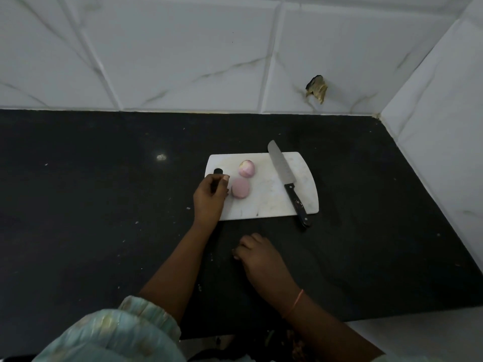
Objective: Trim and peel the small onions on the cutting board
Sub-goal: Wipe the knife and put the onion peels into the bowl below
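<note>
A white cutting board (269, 194) lies on the black counter. Two small peeled pinkish onions rest on its left half: one (247, 168) farther back, one (240, 188) nearer. My left hand (210, 197) lies on the board's left edge, just left of the nearer onion, with its fingers curled over the board's handle hole; I cannot tell whether it touches the onion. A knife (285, 178) with a black handle lies along the board's right side, tip pointing away. My right hand (257, 254) rests on the counter in front of the board, fingers curled, nothing visible in it.
The black counter (104, 205) carries small specks and scraps. White marble-look tiled walls (183, 61) close off the back and right side. A chipped hole (317, 88) marks the back wall. The counter's front edge runs near the bottom right.
</note>
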